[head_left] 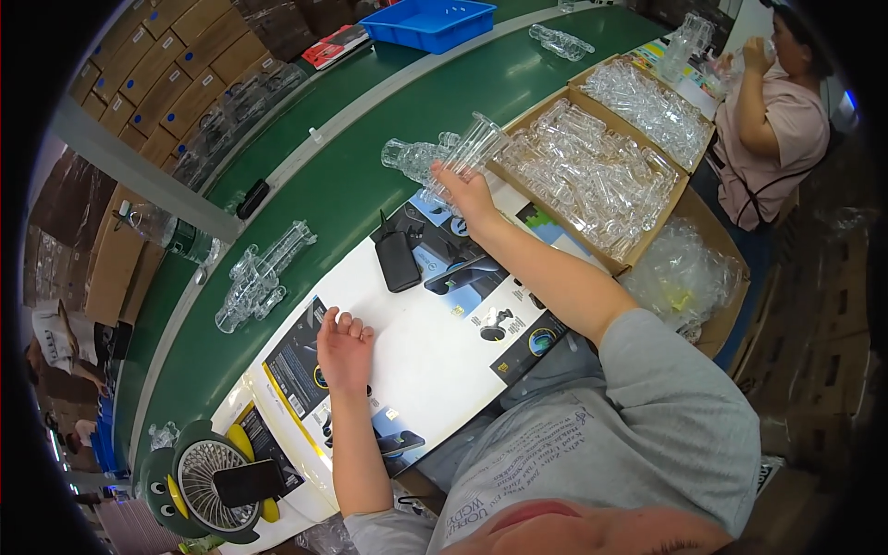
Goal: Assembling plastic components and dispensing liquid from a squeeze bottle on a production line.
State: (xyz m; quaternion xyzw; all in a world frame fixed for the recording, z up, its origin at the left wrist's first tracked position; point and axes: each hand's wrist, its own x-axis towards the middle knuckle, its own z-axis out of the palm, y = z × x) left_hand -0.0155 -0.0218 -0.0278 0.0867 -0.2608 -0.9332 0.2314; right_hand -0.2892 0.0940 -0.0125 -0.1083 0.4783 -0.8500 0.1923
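My right hand (465, 192) is closed on a clear tube-shaped piece (480, 146) that flares at its top, above the edge of the green belt. Right behind it, another clear bulbous piece (407, 155) lies on the belt; whether the two touch is hard to tell. My left hand (346, 353) rests palm up over the printed cardboard sheet (435, 356), its fingers loosely curled and nothing in them. Beyond that hand, a clear piece with several tubes (264, 277) lies on the belt. A black phone-like object (398, 259) sits on the sheet between my hands.
Cardboard boxes of clear tubes (592, 176) stand at the right, with a box of plastic bags (684, 277) nearer. A green fan (208, 476) stands at the lower left. A blue tray (430, 26), a bottle (166, 229) and a grey post (139, 166) lie farther off. A co-worker (777, 120) sits at the right.
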